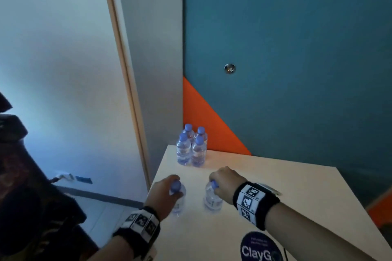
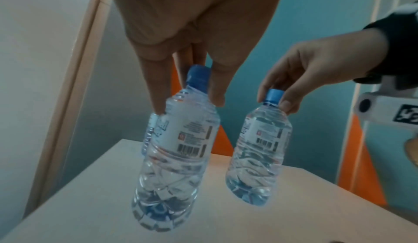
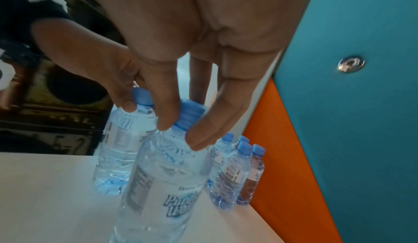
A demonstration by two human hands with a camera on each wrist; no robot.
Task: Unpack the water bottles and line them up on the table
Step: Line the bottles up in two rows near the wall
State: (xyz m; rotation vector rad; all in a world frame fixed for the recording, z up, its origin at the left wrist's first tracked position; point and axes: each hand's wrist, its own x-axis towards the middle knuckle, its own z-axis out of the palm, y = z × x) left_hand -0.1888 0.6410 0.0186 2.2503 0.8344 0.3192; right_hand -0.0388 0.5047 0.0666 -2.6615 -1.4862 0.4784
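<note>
Clear plastic water bottles with blue caps: your left hand (image 1: 164, 192) pinches one bottle (image 1: 177, 197) by the neck, your right hand (image 1: 224, 182) pinches a second bottle (image 1: 212, 196) just beside it, fingers round the cap. Both are upright over the pale worktop (image 1: 275, 186); can't tell if the bases touch it. Four more bottles (image 1: 191, 148) stand clustered beyond your hands at the far worktop corner, against the orange-and-teal wall (image 1: 297, 48).
</note>
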